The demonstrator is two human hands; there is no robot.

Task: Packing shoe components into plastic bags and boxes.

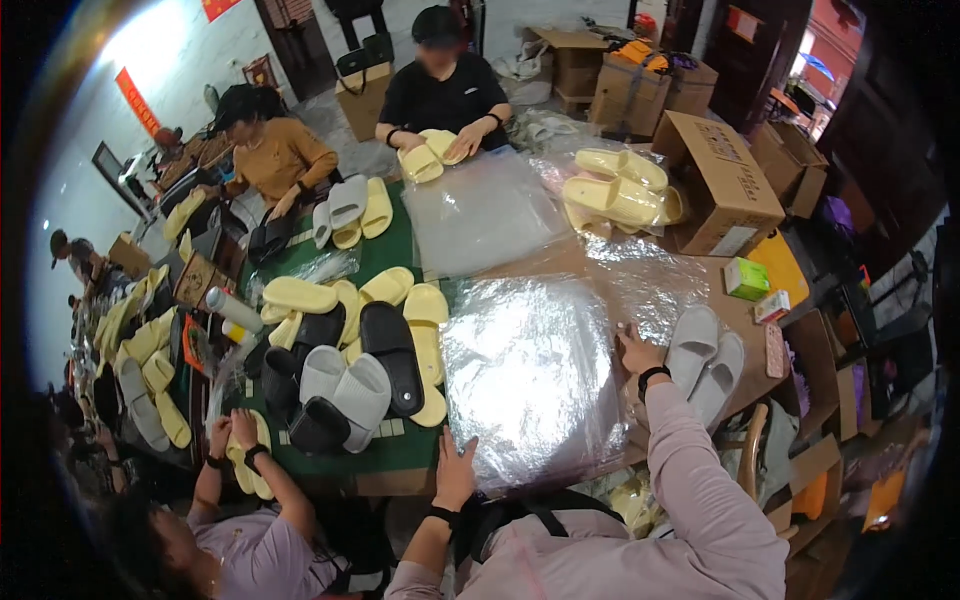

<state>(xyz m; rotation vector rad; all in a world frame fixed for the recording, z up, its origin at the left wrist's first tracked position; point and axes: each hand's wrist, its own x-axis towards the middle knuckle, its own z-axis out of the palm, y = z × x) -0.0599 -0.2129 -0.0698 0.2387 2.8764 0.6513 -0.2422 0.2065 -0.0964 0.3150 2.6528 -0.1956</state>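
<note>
A stack of clear plastic bags (530, 375) lies flat in front of me, shining under the light. My left hand (457, 470) rests at its lower left corner with the fingers spread. Over at the right edge, my right hand (637, 352) touches the plastic, fingers stretched out and nothing visibly gripped. Just right of that wrist lies a pair of light grey slippers (692, 345). Left of the stack is a pile of slides, with black slides (390, 350), grey slides (360, 390) and yellow slides (428, 305) mixed together.
Opposite, a co-worker in black handles yellow slippers (430, 152) above another bag stack (480, 215). Bagged yellow slippers (620, 185) lie by a cardboard box (720, 185). A green small box (745, 278) stands at right. At lower left, another person's hands touch yellow slippers (250, 465).
</note>
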